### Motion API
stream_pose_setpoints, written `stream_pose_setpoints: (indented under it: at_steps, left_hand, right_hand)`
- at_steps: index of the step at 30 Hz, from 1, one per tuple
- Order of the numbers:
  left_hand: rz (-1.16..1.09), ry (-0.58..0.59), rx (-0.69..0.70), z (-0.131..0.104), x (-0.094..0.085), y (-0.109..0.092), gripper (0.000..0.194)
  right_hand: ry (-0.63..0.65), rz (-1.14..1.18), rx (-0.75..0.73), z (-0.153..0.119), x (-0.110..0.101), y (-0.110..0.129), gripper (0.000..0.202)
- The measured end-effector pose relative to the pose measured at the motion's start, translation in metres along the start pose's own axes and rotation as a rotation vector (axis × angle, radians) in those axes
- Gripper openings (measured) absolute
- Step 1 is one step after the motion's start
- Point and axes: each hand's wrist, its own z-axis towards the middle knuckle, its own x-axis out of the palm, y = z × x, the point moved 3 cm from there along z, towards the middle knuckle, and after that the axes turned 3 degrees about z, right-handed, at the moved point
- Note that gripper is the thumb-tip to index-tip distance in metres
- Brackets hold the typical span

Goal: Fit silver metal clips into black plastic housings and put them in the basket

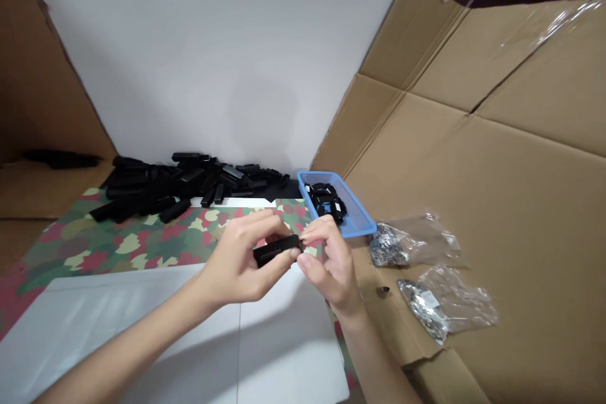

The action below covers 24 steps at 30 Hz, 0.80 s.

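One black piece (274, 251), clamped in the left hand (240, 260), is best kept steady for the right hand (334, 265), whose grip on its end cannot be told.

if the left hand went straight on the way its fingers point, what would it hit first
Likely the right hand, whose fingertips are at the end of the black piece the left hand holds; whether the hands touch is unclear.

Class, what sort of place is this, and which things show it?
Likely a makeshift small-parts work area: heaped black pieces, a blue basket of black items, and clear plastic bags of small pieces.
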Motion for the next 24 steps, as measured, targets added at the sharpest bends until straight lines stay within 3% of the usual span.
stream_pose_setpoints:
  at_steps: [6, 10, 13, 17, 20, 24]
  left_hand:
    - [0.281, -0.147, 0.321, -0.005, -0.007, -0.018, 0.004]
    - [0.279, -0.125, 0.371, -0.009, -0.008, -0.03, 0.005]
    - [0.137, 0.002, 0.233, -0.009, -0.004, -0.034, 0.003]
    - [-0.236, 0.326, -0.159, -0.009, 0.011, -0.025, 0.023]
    - [-0.384, 0.434, -0.289, -0.009, 0.017, -0.02, 0.028]
    - [-0.187, 0.377, -0.285, -0.017, 0.017, -0.019, 0.017]
  right_hand:
    - [0.208, 0.007, -0.085, 0.004, -0.021, 0.007, 0.02]
    - [0.24, -0.115, -0.163, 0.003, -0.039, 0.018, 0.035]
    - [0.33, -0.265, -0.279, 0.001, -0.039, 0.032, 0.041]
    - [0.356, -0.261, -0.25, -0.002, -0.035, 0.036, 0.024]
    - [0.271, -0.136, -0.022, -0.008, -0.04, 0.023, 0.015]
    - [0.266, 0.134, 0.349, -0.029, -0.036, -0.002, 0.019]
